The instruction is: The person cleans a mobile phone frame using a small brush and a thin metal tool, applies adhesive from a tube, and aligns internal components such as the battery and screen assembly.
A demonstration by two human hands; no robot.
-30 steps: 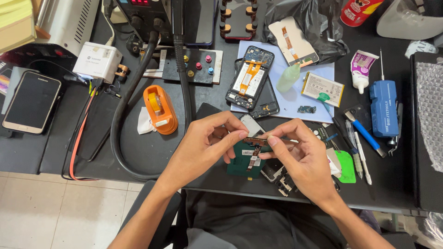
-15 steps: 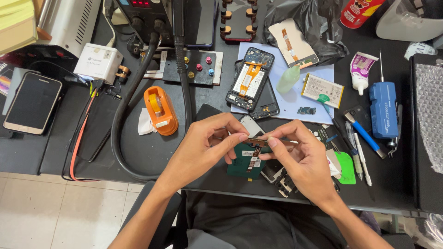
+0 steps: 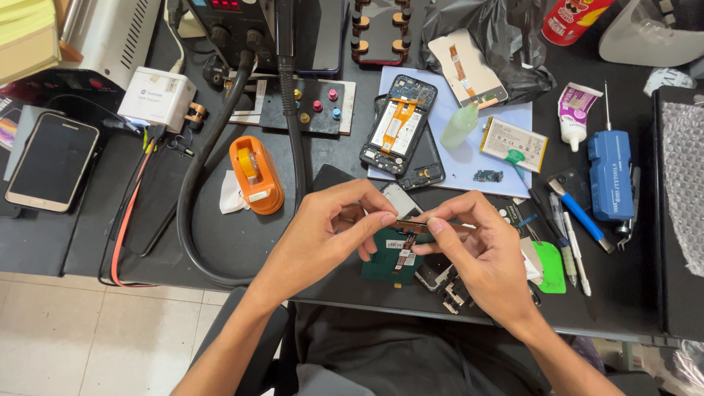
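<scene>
Little has shifted since the earlier frames: my left hand (image 3: 323, 235) and right hand (image 3: 480, 253) stay together above the black work surface (image 3: 242, 242). Fingers of both pinch the ends of a thin brown flex strip (image 3: 412, 224), held level over a small green circuit board (image 3: 392, 260). An orange tape dispenser (image 3: 255, 174) sits to the left.
</scene>
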